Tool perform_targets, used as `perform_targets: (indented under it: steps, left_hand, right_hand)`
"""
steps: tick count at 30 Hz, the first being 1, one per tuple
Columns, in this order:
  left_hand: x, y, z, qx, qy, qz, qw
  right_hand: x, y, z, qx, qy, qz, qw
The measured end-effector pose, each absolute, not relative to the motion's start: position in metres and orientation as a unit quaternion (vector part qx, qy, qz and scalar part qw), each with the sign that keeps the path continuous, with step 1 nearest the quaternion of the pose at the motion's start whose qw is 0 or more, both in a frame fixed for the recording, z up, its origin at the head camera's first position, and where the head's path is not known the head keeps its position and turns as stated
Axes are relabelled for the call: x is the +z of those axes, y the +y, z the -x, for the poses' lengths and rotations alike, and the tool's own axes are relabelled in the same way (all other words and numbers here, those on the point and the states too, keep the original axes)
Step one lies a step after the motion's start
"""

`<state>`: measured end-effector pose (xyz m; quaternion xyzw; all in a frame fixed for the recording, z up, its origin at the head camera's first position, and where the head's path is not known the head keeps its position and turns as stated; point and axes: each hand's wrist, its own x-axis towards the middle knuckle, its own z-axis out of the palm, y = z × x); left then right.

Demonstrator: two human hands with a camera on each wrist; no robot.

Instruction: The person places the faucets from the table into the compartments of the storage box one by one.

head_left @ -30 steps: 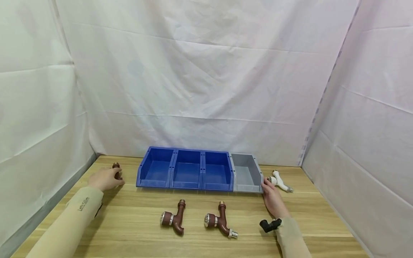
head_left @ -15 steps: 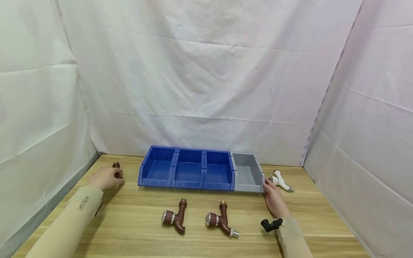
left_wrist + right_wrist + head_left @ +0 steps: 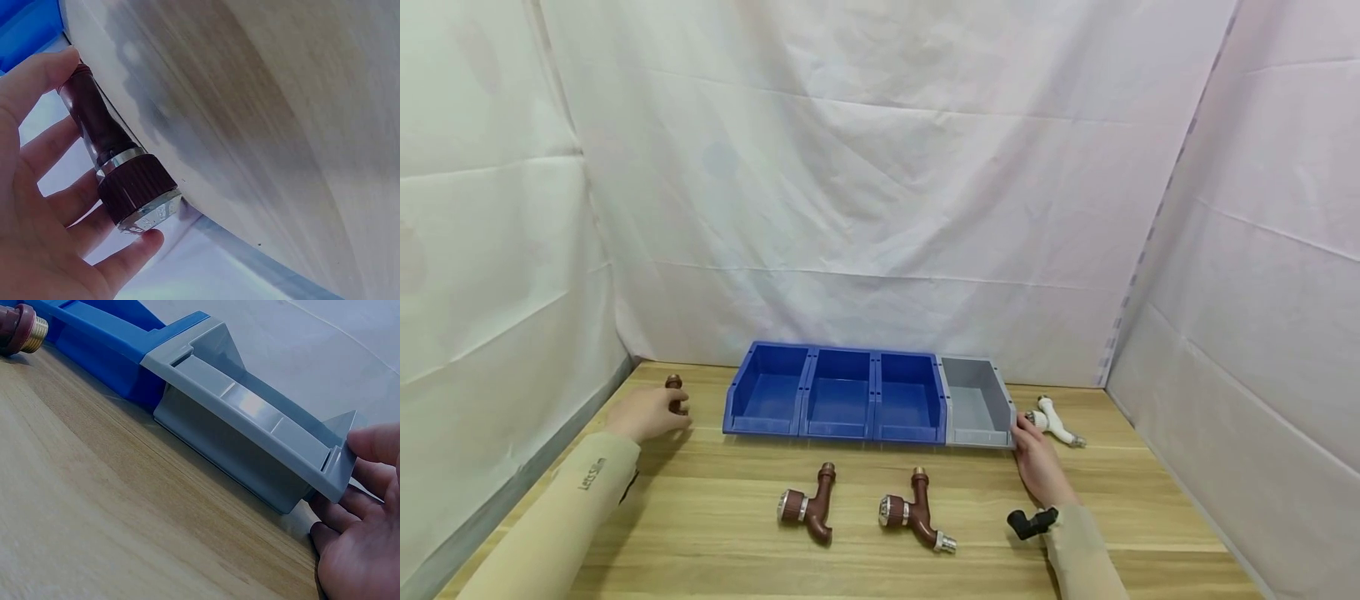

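Note:
At the table's left side, my left hand (image 3: 643,414) holds a dark brown faucet (image 3: 675,396). In the left wrist view the thumb lies at one end of the faucet's body (image 3: 94,112), and the fingers reach behind it toward the ribbed knob (image 3: 139,190) with a silver cap. My right hand (image 3: 1037,458) grips the front right corner of the grey bin (image 3: 981,437). Its thumb presses the side wall while the other fingers sit under the rim, as the right wrist view shows. Three blue bins (image 3: 837,429) join the grey one in a row.
Two brown faucets, one without a nozzle (image 3: 818,507) and one with a silver nozzle (image 3: 919,512), lie in front of the bins. A white faucet (image 3: 1052,421) lies right of the grey bin. White curtains (image 3: 880,167) enclose the wooden table (image 3: 737,550) at the back and sides.
The view has shifted slightly. Both hands keep their places, the left at the brown faucet and the right at the grey bin's corner.

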<state>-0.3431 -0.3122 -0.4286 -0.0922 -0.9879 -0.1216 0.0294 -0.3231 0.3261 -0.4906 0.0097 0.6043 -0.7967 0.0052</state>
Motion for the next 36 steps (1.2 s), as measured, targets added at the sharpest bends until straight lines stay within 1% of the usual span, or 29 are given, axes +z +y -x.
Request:
perform_targets:
  steps: [7,20,30,36]
  left_hand:
    - [-0.425,-0.309,0.341,-0.115,-0.988,0.097,0.030]
    - [-0.410,-0.302,0.330,-0.132,-0.980,0.130,0.067]
    - [-0.396,-0.297,0.326,-0.100,-0.979,0.157,0.077]
    - [-0.392,-0.294,0.325,-0.090,-0.984,0.144,0.062]
  right_hand:
    - [-0.491,0.328,0.324,-0.797,0.604,-0.010,0.011]
    - [-0.491,0.327,0.322,-0.796,0.605,-0.006,0.010]
    - [-0.489,0.326,0.323,-0.793,0.610,-0.003,0.008]
    - [-0.490,0.327,0.323,-0.795,0.606,-0.007,0.010]
